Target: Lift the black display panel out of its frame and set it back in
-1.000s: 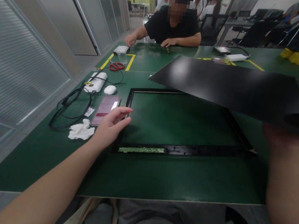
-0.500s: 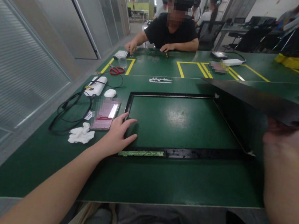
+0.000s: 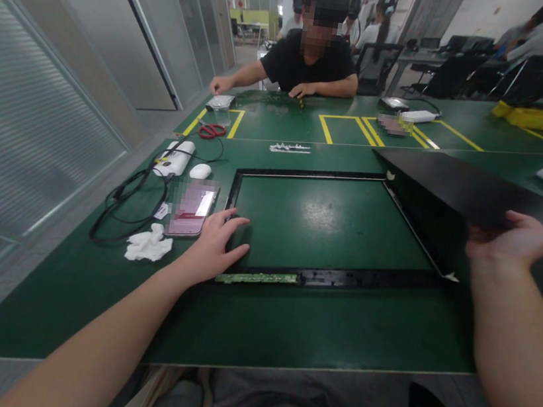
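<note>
A thin black panel (image 3: 459,181) slants up at the right, and my right hand (image 3: 511,242) grips its near edge, thumb on top and fingers underneath. The panel's left side rests at or close to the right side of a black rectangular frame (image 3: 372,276) lying on the green table. My left hand (image 3: 218,246) is spread over the frame's left side, fingertips touching it. Along the frame's near bar, beside that hand, lies a green circuit board strip (image 3: 259,278).
Left of the frame are a phone (image 3: 193,208), crumpled tissue (image 3: 149,243), a white mouse (image 3: 200,171), a black cable (image 3: 100,211) and red scissors (image 3: 211,131). White strips (image 3: 289,148) lie beyond the frame. Across the table (image 3: 303,341) sits a person in black (image 3: 310,62).
My right hand has moved left and slightly down with the panel, which now lies at a lower slant. My left hand has hardly moved. The person opposite has shifted one hand leftward.
</note>
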### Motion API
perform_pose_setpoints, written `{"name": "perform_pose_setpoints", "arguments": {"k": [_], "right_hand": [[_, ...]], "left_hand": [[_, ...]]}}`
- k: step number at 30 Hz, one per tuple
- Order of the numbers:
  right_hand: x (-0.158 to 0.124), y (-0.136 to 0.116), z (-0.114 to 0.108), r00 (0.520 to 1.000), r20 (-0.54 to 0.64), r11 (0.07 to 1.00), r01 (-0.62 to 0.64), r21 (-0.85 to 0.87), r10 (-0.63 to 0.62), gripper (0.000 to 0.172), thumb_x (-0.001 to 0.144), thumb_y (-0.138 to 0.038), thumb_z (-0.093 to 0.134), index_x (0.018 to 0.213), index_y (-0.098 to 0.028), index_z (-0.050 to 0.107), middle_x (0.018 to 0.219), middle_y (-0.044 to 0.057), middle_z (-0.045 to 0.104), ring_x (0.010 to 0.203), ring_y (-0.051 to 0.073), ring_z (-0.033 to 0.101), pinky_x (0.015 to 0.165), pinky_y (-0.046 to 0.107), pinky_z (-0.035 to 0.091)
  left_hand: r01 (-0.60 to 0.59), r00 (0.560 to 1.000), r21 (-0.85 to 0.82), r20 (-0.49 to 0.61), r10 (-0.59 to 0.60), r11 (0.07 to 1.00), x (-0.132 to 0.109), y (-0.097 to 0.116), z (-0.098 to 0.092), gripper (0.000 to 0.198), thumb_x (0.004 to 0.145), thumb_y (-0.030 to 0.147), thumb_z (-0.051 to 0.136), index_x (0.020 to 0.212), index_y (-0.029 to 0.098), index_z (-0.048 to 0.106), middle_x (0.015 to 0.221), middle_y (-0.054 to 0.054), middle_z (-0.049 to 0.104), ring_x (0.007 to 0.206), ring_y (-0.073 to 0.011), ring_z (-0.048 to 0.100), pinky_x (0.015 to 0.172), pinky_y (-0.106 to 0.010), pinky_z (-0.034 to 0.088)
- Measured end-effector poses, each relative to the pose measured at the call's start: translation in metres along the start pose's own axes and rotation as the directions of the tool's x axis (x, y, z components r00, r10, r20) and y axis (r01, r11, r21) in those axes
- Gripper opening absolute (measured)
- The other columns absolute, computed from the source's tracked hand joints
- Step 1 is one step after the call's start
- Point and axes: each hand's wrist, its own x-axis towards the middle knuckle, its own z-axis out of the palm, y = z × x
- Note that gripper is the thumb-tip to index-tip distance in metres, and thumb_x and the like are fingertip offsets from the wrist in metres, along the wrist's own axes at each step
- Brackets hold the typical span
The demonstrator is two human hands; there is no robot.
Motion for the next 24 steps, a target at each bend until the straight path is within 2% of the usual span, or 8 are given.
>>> {"name": "perform_pose_setpoints", "arguments": {"k": [2,5,13,18,24], "right_hand": [[-0.011,0.0,0.005,0.997,-0.041,0.998,-0.067,0.003,0.068,0.006,0.076,-0.017,0.045,0.076,-0.023,0.047,0.1,0.005,0.065,0.085,0.014,0.068,0.056,0.022,0.058],[-0.02,-0.001,0.008,0.989,-0.046,0.99,-0.139,-0.023,0.138,0.007,0.08,-0.02,0.044,0.077,-0.023,0.05,0.1,0.006,0.066,0.086,0.015,0.069,0.052,0.022,0.056],[-0.018,-0.002,0.004,0.973,-0.082,0.973,-0.222,-0.061,0.217,0.011,0.087,-0.025,0.043,0.082,-0.023,0.053,0.101,0.005,0.067,0.089,0.016,0.068,0.051,0.023,0.055],[-0.014,0.0,0.002,0.963,-0.106,0.964,-0.257,-0.068,0.249,0.01,0.085,-0.019,0.046,0.087,-0.022,0.055,0.102,0.005,0.069,0.091,0.016,0.067,0.057,0.025,0.059],[-0.01,0.003,0.0,0.955,-0.124,0.957,-0.281,-0.079,0.27,0.018,0.078,-0.012,0.051,0.092,-0.022,0.057,0.1,0.006,0.07,0.092,0.018,0.067,0.061,0.027,0.061]], "left_hand": [[0.002,1.0,0.001,0.002,-0.002,1.0,0.0,0.001,0.0,0.052,0.095,0.044,0.062,0.141,0.021,0.06,0.16,-0.021,0.044,0.152,-0.0412,0.038,0.122,-0.066,0.033],[0.004,1.0,0.009,0.006,-0.004,1.0,0.0,0.001,-0.001,0.051,0.094,0.043,0.062,0.139,0.019,0.06,0.159,-0.022,0.045,0.151,-0.0414,0.038,0.122,-0.065,0.033],[-0.01,1.0,0.014,0.004,0.01,1.0,0.0,0.003,-0.002,0.049,0.095,0.043,0.061,0.138,0.02,0.061,0.157,-0.021,0.047,0.15,-0.0411,0.04,0.121,-0.066,0.034],[-0.011,1.0,0.022,0.007,0.011,1.0,0.0,0.003,-0.002,0.049,0.096,0.044,0.06,0.138,0.021,0.062,0.157,-0.02,0.047,0.15,-0.0411,0.039,0.121,-0.066,0.034],[-0.026,1.0,0.028,0.007,0.026,0.999,0.0,0.002,-0.001,0.046,0.096,0.044,0.061,0.137,0.023,0.063,0.156,-0.019,0.048,0.149,-0.0408,0.04,0.12,-0.067,0.034]]}}
